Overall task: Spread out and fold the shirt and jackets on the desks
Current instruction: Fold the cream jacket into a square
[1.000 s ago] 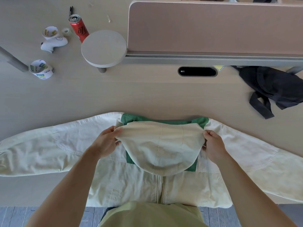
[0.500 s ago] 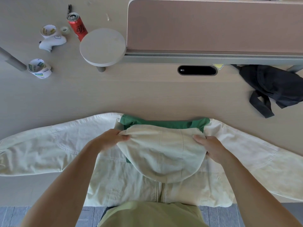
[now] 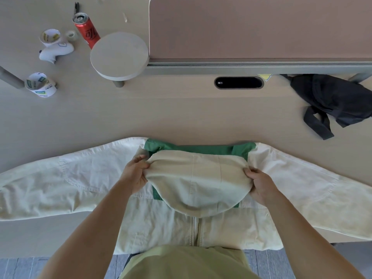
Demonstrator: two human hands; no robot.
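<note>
From the head view, the only one we have, we look straight down on a cream jacket (image 3: 80,184) spread front-up on the desk (image 3: 161,113). Its sleeves reach out to the left and right, so its long axis runs across us, and its hem lies at the near edge. The hood (image 3: 201,184) is turned down over the chest with green lining (image 3: 201,149) showing behind it, and its rounded crown points toward us, covering the top of the zipper (image 3: 196,230). The hood sits directly between the two hands, its wide axis running from one to the other, so neither hand is nearer. The left hand (image 3: 134,174) has its fingers curled round the hood's left edge and bunches a little cloth there. The right hand (image 3: 259,184) grips the right edge in the same way, fingers bent over the fabric. We judge the hood is being settled flat. The fold that follows would turn on the sleeves, each lying outward from the hand on its own side. A dark garment (image 3: 338,99) lies crumpled well apart at the far right, not yet spread. At the far left stands a red can (image 3: 86,30) with its top toward us, though we cannot tell what it holds. Near it lie two white printed rings (image 3: 41,85), cups or tape rolls, we cannot say which, and nothing shows inside the nearer one. A slot in the desk (image 3: 238,82) is dark inside.
</note>
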